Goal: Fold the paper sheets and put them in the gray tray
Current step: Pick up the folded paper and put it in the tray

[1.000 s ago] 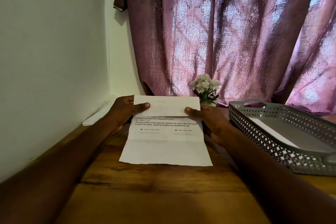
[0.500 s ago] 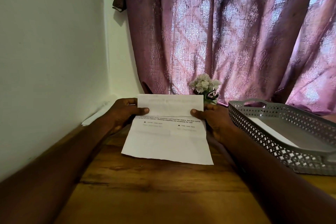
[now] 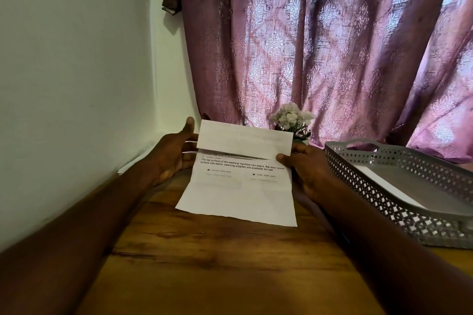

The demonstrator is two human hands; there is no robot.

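Observation:
I hold a white printed paper sheet (image 3: 238,194) above the wooden table (image 3: 217,263), its top third folded toward me as a flap (image 3: 244,139). My right hand (image 3: 307,171) pinches the flap's lower right corner with the thumb on top. My left hand (image 3: 171,158) is at the sheet's left edge. Its thumb sticks up clear of the paper and its fingers reach behind the flap. The gray perforated tray (image 3: 371,181) stands to the right, with a folded white sheet (image 3: 384,184) lying inside.
More white paper (image 3: 133,162) lies against the wall at the far left of the table. A small pot of white flowers (image 3: 291,120) stands behind the sheet, in front of a purple curtain (image 3: 320,46). The wall closes the left side.
My left thumb has lifted off the flap, which has risen and tilted. More printed text shows below the flap's edge than half a second ago.

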